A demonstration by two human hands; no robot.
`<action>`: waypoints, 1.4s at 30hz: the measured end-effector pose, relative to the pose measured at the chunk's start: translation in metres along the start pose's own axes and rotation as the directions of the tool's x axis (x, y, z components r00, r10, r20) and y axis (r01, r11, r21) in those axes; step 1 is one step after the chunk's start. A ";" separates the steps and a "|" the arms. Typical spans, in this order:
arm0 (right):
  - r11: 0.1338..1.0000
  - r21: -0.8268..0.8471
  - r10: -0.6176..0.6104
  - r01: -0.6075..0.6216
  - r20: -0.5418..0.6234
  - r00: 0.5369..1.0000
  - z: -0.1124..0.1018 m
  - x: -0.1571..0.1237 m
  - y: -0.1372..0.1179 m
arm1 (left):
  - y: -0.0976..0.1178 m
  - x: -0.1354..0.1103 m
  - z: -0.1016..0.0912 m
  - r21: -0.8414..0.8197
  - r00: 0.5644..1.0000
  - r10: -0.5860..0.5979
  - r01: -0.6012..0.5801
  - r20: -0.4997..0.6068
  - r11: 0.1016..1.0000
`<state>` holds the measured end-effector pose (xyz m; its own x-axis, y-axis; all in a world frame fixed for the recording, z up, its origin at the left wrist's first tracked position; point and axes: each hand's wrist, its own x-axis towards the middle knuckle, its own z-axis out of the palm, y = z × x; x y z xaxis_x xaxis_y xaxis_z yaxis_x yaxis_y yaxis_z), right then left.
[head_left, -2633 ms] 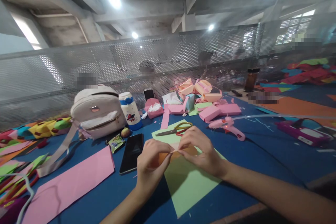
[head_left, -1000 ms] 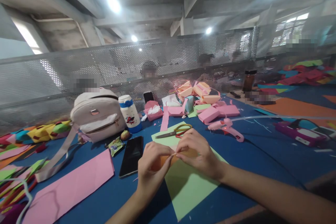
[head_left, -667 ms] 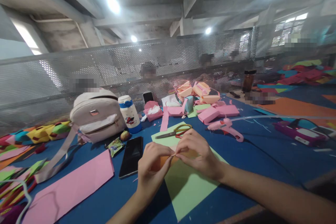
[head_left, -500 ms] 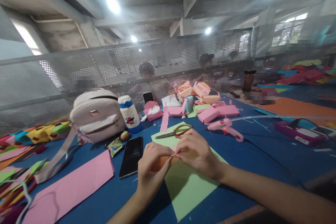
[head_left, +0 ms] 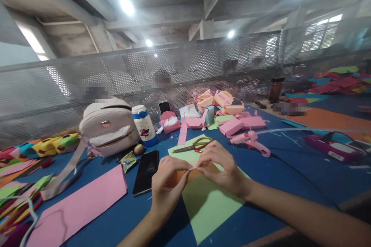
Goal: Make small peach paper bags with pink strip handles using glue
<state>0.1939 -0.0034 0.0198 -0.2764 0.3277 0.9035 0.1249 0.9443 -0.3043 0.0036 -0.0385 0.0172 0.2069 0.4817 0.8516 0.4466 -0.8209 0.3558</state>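
Observation:
Between my hands is a small piece of orange paper (head_left: 194,176), partly hidden by my fingers. My left hand (head_left: 169,181) pinches its upper edge between thumb and forefinger. Close beside that pinch, my right hand (head_left: 220,168) grips the same edge, thumb against fingertips. Below both hands a light green sheet of paper (head_left: 207,212) lies flat on the blue table. Scissors with yellow-green and red handles (head_left: 193,146) rest on the sheet's far end, just beyond my right fingers. A black phone (head_left: 146,173) lies left of my left hand.
A pink glue gun (head_left: 251,142) with its cord lies to the right. Folded pink paper pieces (head_left: 242,123) and peach ones (head_left: 223,102) are heaped behind. A white backpack (head_left: 108,127), a bottle (head_left: 144,127) and a pink sheet (head_left: 82,210) stand or lie left. Several people sit beyond the mesh partition (head_left: 185,61).
My right fingertips have shifted slightly to the right, leaving a small gap from the left ones along the paper's edge. The whole view has moved a little.

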 end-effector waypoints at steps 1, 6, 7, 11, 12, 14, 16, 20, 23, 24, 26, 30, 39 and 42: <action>1.000 0.000 0.001 -0.001 -0.001 1.000 0.000 0.000 0.000 | 0.000 0.000 0.000 0.001 1.000 -0.001 0.001 -0.002 1.000; 1.000 -0.005 -0.002 0.002 -0.002 1.000 -0.002 0.001 0.000 | -0.001 0.000 0.000 0.001 1.000 -0.012 0.012 -0.007 1.000; 1.000 -0.008 -0.004 0.004 -0.002 1.000 -0.003 0.001 0.000 | -0.001 0.000 0.000 0.001 1.000 -0.011 0.011 -0.008 1.000; 1.000 -0.012 -0.008 0.008 -0.001 1.000 -0.003 0.001 0.002 | -0.002 0.000 -0.001 0.008 1.000 -0.017 0.017 -0.013 1.000; 1.000 -0.013 -0.006 0.006 -0.003 1.000 -0.003 0.001 0.003 | -0.002 0.000 -0.001 0.012 1.000 -0.019 0.019 -0.014 1.000; 1.000 -0.011 0.006 -0.006 -0.013 1.000 -0.003 0.000 0.004 | -0.002 0.000 -0.002 0.021 1.000 -0.020 0.020 -0.021 1.000; 1.000 -0.004 0.023 -0.023 -0.024 0.999 -0.003 0.000 0.006 | -0.002 0.000 -0.002 0.027 1.000 -0.014 0.015 -0.027 1.000; 0.999 0.008 0.046 -0.046 -0.038 0.998 -0.004 -0.001 0.008 | -0.004 0.001 -0.003 0.035 0.999 -0.012 0.013 -0.030 0.999; 0.998 0.012 0.058 -0.057 -0.043 0.997 -0.004 -0.001 0.010 | -0.005 0.001 -0.003 0.036 0.999 -0.014 0.016 -0.036 0.999; 0.998 0.012 0.057 -0.057 -0.044 0.997 -0.005 -0.001 0.010 | -0.005 0.001 -0.003 0.035 0.999 -0.016 0.018 -0.039 0.999; 0.998 0.009 0.055 -0.055 -0.045 0.997 -0.005 0.000 0.011 | -0.006 0.001 -0.004 0.030 0.999 -0.025 0.026 -0.044 0.999; 0.998 0.004 0.055 -0.055 -0.045 0.997 -0.007 0.001 0.013 | -0.008 0.000 -0.004 0.018 0.998 -0.041 0.042 -0.048 0.999; 0.999 -0.030 0.022 -0.023 -0.046 0.999 -0.008 0.001 0.016 | -0.012 -0.002 -0.005 0.007 0.995 -0.075 0.075 -0.071 0.997; 0.999 -0.049 0.008 -0.010 -0.043 0.999 -0.008 0.001 0.017 | -0.012 -0.002 -0.005 0.008 0.994 -0.078 0.079 -0.076 0.997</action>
<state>0.2034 0.0126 0.0181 -0.2339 0.3333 0.9134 0.1738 0.9386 -0.2980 -0.0068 -0.0310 0.0135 0.1051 0.5198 0.8478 0.4683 -0.7780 0.4189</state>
